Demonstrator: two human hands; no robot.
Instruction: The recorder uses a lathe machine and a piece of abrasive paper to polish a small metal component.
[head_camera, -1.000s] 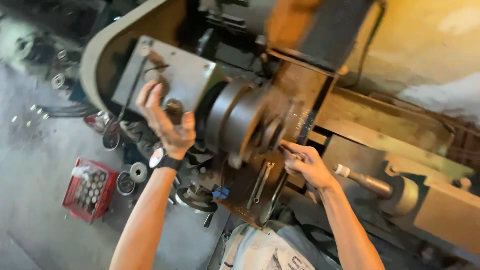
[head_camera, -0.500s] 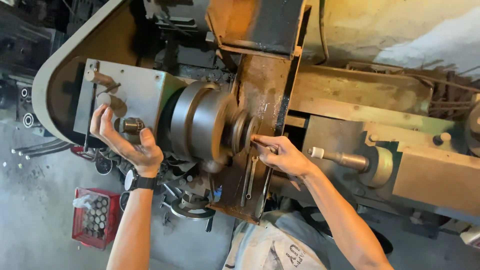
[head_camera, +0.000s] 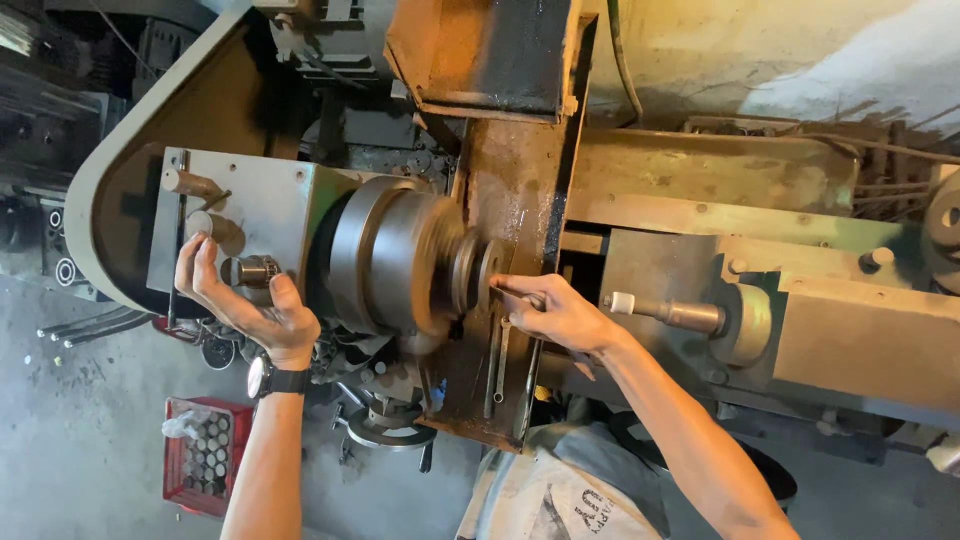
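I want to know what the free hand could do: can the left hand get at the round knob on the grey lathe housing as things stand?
Probably yes. The left hand is open, its fingers curled beside the round knob on the grey housing, with nothing between them. The spinning chuck lies off to the side.

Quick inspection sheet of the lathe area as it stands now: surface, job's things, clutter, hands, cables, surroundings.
Surface: rusty lathe bed, oily.
Job's things: chuck blurred, apparently spinning; small part at its face.
Clutter: wrenches on the bed; red crate of cylinders on the floor.
Hands: left hand cupped by knob; right hand at the part, grip unclear.
Cables: hose above.
Surroundings: grey floor, tailstock.
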